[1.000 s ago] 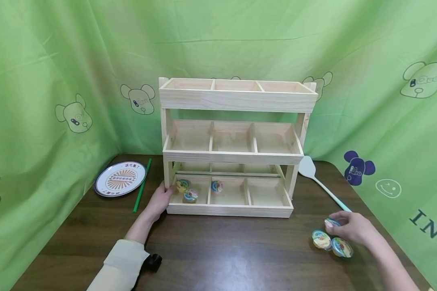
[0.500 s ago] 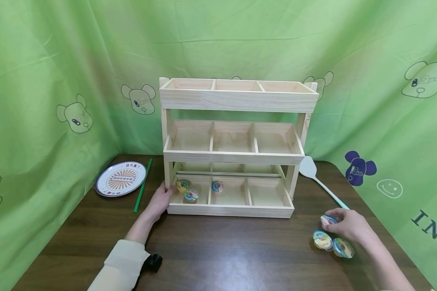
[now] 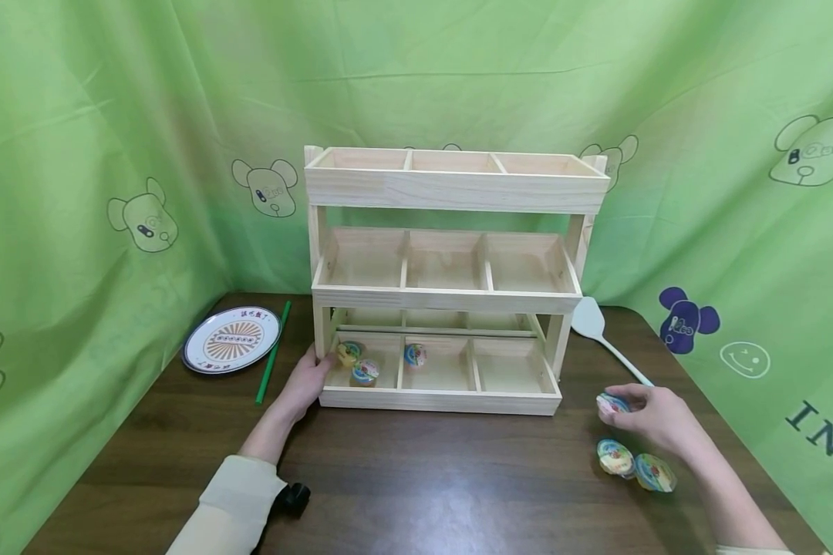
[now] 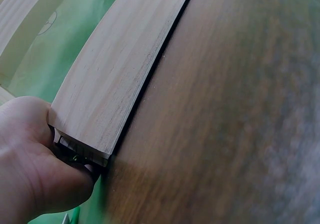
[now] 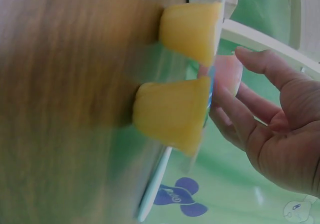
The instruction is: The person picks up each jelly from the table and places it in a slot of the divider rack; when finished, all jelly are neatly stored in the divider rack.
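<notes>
A three-tier wooden rack with divided compartments stands on the table. My left hand grips the lower left end of the rack, which the left wrist view shows close up as a pale board. In the right wrist view my right hand pinches a pink jelly cup between thumb and fingers, raised above the table. Two yellow jelly cups, a nearer one and a farther one, stand below that hand. The bottom tier holds two cups at left and one cup in the middle compartment.
At the left lie a white patterned plate and a green stick. A pale spatula lies right of the rack, its handle running toward my right hand. Green printed cloth hangs behind and at both sides of the dark wooden table.
My right hand has lifted the pink jelly cup and carried it left and away from the two yellow cups. The left hand keeps its place on the rack.
</notes>
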Tool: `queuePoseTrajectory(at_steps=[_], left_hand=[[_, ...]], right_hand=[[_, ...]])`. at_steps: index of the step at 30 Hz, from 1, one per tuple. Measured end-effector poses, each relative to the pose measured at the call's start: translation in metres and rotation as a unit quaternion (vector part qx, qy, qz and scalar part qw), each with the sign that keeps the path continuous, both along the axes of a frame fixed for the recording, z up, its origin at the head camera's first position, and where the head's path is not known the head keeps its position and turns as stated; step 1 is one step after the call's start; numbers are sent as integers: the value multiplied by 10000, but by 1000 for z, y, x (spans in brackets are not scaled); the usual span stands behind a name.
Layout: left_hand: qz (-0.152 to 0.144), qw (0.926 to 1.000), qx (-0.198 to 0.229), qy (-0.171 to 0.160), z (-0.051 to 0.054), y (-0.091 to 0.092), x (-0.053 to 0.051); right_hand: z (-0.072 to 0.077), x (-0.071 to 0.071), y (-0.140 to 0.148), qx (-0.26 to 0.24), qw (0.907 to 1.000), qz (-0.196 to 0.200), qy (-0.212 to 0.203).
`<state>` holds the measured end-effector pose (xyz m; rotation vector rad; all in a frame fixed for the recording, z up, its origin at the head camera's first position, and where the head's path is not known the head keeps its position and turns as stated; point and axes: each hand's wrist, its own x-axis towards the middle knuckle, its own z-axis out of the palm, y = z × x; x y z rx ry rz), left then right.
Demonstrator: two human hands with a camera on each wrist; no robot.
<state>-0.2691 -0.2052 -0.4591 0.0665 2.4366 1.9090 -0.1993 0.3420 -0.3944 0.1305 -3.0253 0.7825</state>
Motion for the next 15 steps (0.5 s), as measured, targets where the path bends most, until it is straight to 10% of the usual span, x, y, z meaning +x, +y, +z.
queuePoseTrajectory(at_steps=[15], left_hand=[[12, 10000, -33, -11, 0, 1, 0]], right_hand=[[10, -3, -31, -369, 9987, 47, 352]])
